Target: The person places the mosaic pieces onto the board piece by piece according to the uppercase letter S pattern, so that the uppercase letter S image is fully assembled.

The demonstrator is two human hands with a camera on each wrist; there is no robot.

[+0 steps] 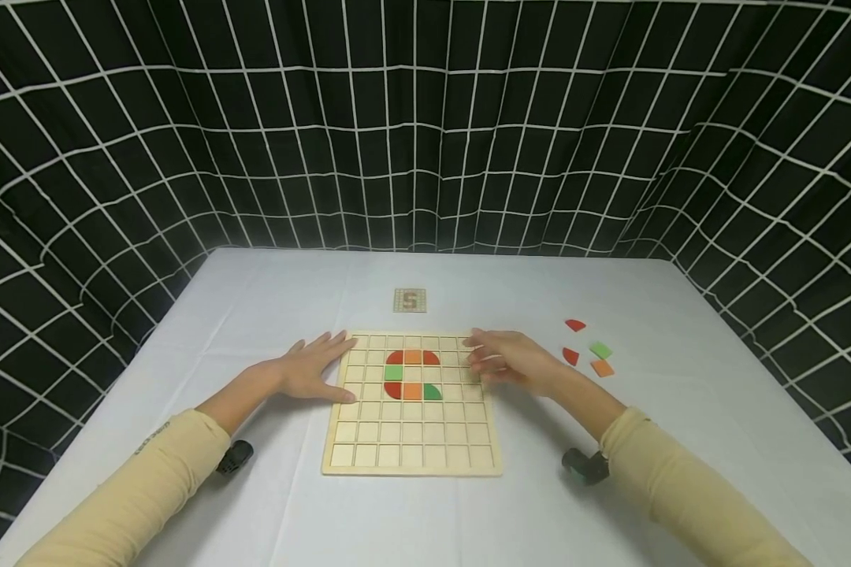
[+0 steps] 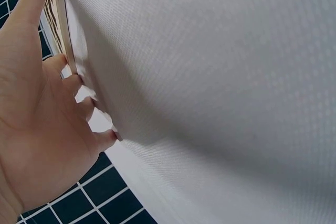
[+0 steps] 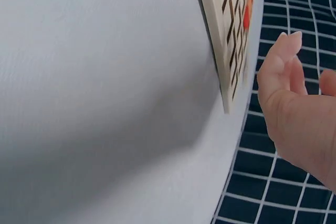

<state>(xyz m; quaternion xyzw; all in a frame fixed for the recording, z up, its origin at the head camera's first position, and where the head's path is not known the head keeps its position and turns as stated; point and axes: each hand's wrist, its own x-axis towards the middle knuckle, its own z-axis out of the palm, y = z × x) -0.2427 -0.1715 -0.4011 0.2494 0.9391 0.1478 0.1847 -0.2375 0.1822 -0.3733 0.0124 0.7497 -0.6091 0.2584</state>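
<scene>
A square wooden grid board (image 1: 400, 435) lies on the white table. On its upper half sit red quarter-rounds (image 1: 393, 390), orange squares (image 1: 412, 391), a light green square (image 1: 394, 372) and a dark green quarter-round (image 1: 432, 392). My left hand (image 1: 308, 372) rests at the board's left edge, thumb and fingertips on the rim, fingers spread. Over the upper right edge hovers my right hand (image 1: 516, 361), its fingers loosely bent. In the right wrist view this hand (image 3: 294, 98) is raised off the board, with nothing visible between thumb and fingers.
Behind the board lies a small card (image 1: 410, 300) with a brown figure on a grid. Loose pieces lie to the right: two red quarter-rounds (image 1: 575, 324), a light green square (image 1: 600, 350) and an orange square (image 1: 602, 368). Black curtains (image 1: 425, 118) with white grid lines surround the table.
</scene>
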